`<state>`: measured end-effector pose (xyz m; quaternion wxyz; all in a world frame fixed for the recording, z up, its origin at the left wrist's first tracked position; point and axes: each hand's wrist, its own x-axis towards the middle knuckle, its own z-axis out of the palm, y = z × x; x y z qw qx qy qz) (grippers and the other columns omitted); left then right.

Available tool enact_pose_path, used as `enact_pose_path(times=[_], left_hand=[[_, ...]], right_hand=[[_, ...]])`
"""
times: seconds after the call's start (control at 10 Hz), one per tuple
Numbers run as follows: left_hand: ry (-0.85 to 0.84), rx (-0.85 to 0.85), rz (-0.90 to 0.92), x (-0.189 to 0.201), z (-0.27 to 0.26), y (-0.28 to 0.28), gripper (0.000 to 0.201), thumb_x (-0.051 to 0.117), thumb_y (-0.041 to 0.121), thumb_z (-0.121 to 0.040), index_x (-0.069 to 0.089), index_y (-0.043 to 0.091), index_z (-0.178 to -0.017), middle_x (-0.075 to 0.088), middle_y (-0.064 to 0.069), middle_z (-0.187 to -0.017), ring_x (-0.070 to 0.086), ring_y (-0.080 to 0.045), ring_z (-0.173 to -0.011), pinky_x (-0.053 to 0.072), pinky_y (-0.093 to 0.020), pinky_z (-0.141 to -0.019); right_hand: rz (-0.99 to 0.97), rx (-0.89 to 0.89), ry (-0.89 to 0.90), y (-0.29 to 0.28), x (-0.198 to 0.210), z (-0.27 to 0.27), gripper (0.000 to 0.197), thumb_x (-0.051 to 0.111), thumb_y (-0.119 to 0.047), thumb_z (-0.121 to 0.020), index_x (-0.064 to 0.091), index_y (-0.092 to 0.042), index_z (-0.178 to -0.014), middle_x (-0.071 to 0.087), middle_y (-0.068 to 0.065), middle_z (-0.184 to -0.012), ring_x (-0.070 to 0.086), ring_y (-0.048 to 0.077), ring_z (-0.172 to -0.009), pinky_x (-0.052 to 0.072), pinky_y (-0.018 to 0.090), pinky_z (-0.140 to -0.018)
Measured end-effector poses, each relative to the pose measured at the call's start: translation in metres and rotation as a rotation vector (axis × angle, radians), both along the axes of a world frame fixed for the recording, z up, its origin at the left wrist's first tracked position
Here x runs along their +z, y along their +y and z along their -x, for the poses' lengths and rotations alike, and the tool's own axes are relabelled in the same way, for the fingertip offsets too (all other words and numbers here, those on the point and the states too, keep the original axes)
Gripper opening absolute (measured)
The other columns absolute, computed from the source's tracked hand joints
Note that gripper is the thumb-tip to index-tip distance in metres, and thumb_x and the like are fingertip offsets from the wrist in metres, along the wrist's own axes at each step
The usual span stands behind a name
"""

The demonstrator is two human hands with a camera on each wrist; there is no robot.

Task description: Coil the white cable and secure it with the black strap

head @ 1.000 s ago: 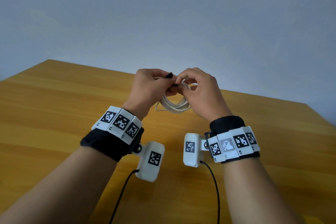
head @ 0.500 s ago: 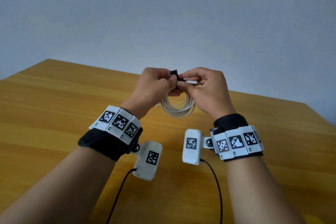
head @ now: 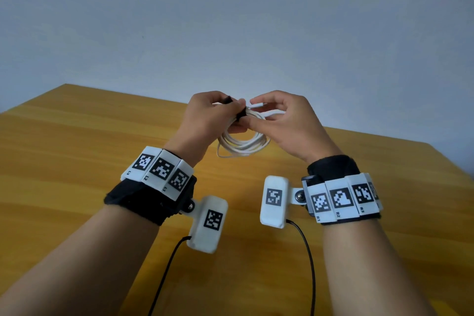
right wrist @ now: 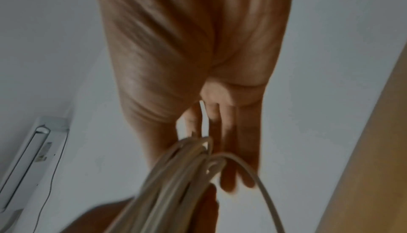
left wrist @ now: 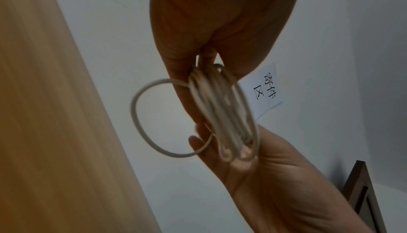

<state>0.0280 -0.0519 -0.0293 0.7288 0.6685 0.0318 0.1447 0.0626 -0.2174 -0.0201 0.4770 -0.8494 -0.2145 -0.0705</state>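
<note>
The white cable [head: 242, 140] hung as a bundle of loops in the air above the wooden table [head: 77, 151], held up between both hands, with one loop sagging out toward the left wrist. The black strap [head: 240, 115] crossed the top of the bundle, one end poking up at the left thumb. The left hand [head: 207, 120] was curled round the bundle and strap, pinching them at the top. The right hand [head: 287, 123] had its thumb against the bundle just beside the strap, while its forefinger and the other fingers arched loosely over a white cable end [head: 257, 104]; whether they gripped that end could not be told. In the left wrist view a paper sign [left wrist: 264, 88] on the wall read "寄件区". The wrist markers carried labels R1, R2 and R3 on the right band [head: 341, 200]. Half a second earlier the right fingers had been closed over the strap together with the left; since then they had opened and drawn slightly away.
</note>
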Motion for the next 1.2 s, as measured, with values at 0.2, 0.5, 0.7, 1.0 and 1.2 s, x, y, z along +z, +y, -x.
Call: enact_pose_path(times=[0.2,0.5,0.7,1.0,1.2], left_hand=[[-0.017,0.122,-0.049,-0.001,-0.001,0.001,0.015,0.064,0.015,-0.097,0.064,0.001,-0.09,0.072,-0.008,-0.074,0.072,-0.011,-0.055,0.055,-0.019,-0.054],[0.071,0.057,-0.1,-0.006,-0.006,0.001,0.024,0.067,0.028,-0.096,0.069,0.005,-0.104,0.077,-0.011,-0.094,0.077,-0.023,-0.084,0.063,-0.042,-0.08],[0.158,0.068,-0.211,-0.006,-0.009,0.006,0.03,0.061,0.035,-0.096,0.065,0.018,-0.12,0.066,0.004,-0.1,0.06,-0.006,-0.088,0.054,-0.037,-0.094],[0.163,0.055,-0.124,-0.007,-0.013,0.009,0.033,0.056,0.032,-0.098,0.067,0.019,-0.126,0.065,0.011,-0.102,0.06,-0.013,-0.105,0.045,-0.045,-0.107],[0.16,0.073,-0.076,-0.009,-0.016,0.013,0.033,0.056,0.031,-0.098,0.067,0.018,-0.126,0.066,0.003,-0.119,0.061,-0.013,-0.11,0.049,-0.043,-0.103]], right_hand=[[0.01,0.108,0.264,-0.004,0.006,0.009,0.031,0.078,-0.037,-0.089,0.077,-0.013,-0.108,0.081,0.003,-0.092,0.079,0.014,-0.083,0.066,0.037,-0.079],[-0.126,-0.012,0.274,-0.007,0.003,0.003,0.037,0.083,-0.018,-0.086,0.066,-0.011,-0.118,0.081,0.009,-0.083,0.078,0.022,-0.064,0.062,0.028,-0.06],[-0.118,-0.173,0.456,-0.017,-0.02,-0.014,0.032,0.082,-0.009,-0.086,0.063,0.004,-0.109,0.076,0.019,-0.092,0.08,0.028,-0.072,0.066,0.045,-0.074],[0.271,-0.286,0.541,-0.021,-0.045,-0.022,0.021,0.074,-0.024,-0.094,0.07,-0.005,-0.088,0.079,0.011,-0.085,0.08,0.024,-0.075,0.065,0.043,-0.083],[0.473,-0.354,0.446,-0.028,-0.029,-0.014,0.041,0.06,-0.046,-0.1,0.069,-0.007,-0.11,0.074,0.009,-0.103,0.073,0.025,-0.085,0.06,0.037,-0.082]])
